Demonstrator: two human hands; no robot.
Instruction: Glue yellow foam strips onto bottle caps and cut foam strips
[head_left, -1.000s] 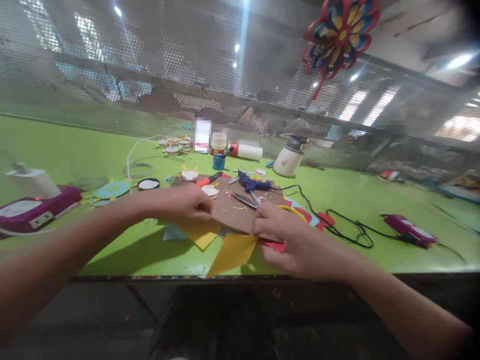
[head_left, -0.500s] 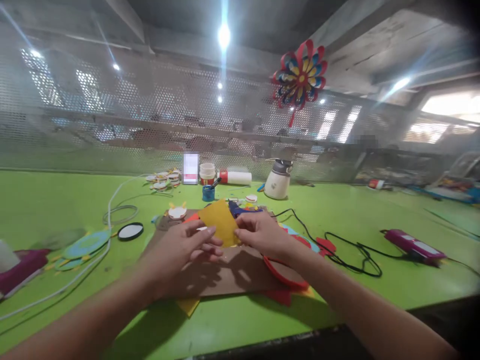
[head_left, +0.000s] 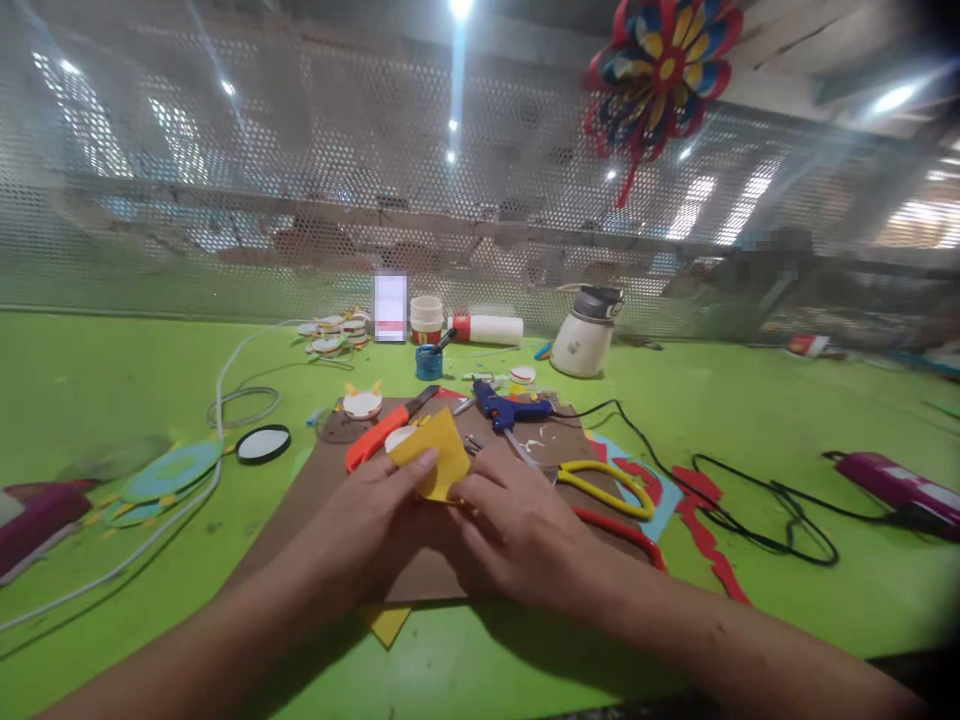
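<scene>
A small yellow felt-like sheet (head_left: 439, 450) is held between both hands above the brown board (head_left: 420, 565). My left hand (head_left: 379, 505) pinches its left side, thumb on top. At its lower right edge the curled fingers of my right hand (head_left: 517, 515) grip it; their tips are partly hidden. Just behind the sheet lie an orange utility knife (head_left: 386, 430) and a white disc (head_left: 401, 437), partly covered. Beyond my right hand rest a blue glue gun (head_left: 506, 408) and scissors with yellow handles (head_left: 607, 485). A red handle (head_left: 626, 530) shows beside my right wrist.
A black cord (head_left: 750, 520) runs right towards a purple device (head_left: 896, 485). On the left are a white cable (head_left: 217, 440), a round black-rimmed disc (head_left: 262, 444) and light-blue rings (head_left: 172, 470). A white jug (head_left: 585, 335), blue pot (head_left: 429, 362) and phone (head_left: 390, 308) stand at the back.
My left hand has closed onto the yellow sheet, its fingers open beside it before. The right hand has curled under the sheet's edge. The view has tipped downward, showing more of the tools.
</scene>
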